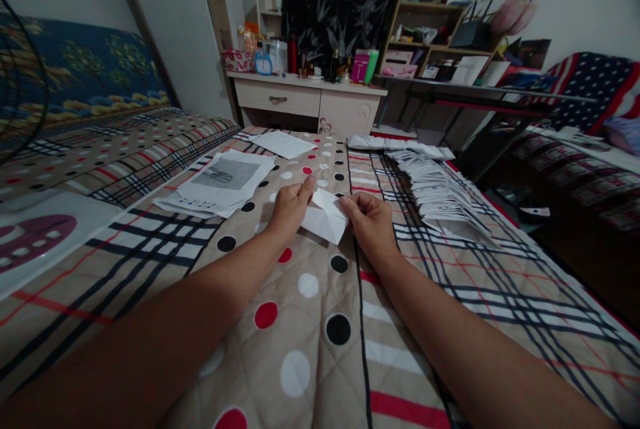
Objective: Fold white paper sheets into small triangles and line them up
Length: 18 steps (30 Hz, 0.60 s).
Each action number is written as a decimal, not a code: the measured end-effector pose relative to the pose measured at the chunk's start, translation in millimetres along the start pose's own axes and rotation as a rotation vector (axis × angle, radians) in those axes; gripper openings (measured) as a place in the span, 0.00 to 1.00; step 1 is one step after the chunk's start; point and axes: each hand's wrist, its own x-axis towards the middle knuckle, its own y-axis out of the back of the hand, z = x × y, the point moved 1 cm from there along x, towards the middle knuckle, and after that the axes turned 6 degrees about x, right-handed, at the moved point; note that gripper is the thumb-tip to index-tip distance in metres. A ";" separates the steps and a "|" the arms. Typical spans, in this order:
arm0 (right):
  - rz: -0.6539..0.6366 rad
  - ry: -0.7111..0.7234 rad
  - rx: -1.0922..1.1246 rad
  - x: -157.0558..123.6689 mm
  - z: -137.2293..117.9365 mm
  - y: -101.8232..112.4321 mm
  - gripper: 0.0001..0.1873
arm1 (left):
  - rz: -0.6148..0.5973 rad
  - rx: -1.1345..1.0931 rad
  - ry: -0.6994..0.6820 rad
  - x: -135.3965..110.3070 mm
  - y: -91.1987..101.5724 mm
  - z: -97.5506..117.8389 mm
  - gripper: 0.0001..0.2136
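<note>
A small folded white paper (326, 218) is held just above the bed cover, between my two hands. My left hand (293, 206) pinches its left side, thumb on top. At its right edge, the thumb and fingers of my right hand (371, 221) are closed on it. Creases and a raised flap show on the paper. To the left lies a stack of printed sheets (215, 182), the top one bearing a grey picture. A long row of folded papers (437, 192) fans out on the right.
Another white sheet (283, 144) lies farther back on the patterned bed cover (309, 286). A white bundle (400, 145) sits behind the fanned row. Beyond the bed stands a white dresser (280, 99) with bottles on top. A clear plastic piece (90, 206) is at left.
</note>
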 end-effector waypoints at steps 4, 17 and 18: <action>0.073 -0.040 0.040 0.7 0.7 1.4 0.15 | -0.041 -0.100 0.045 -1.8 0.0 3.0 0.27; -0.033 0.003 0.220 1.2 -1.1 1.9 0.18 | -0.273 -0.410 0.233 -6.5 -4.6 9.3 0.20; -0.063 0.016 0.209 1.3 -1.2 1.2 0.19 | -0.322 -0.452 0.267 -7.9 -6.2 11.7 0.19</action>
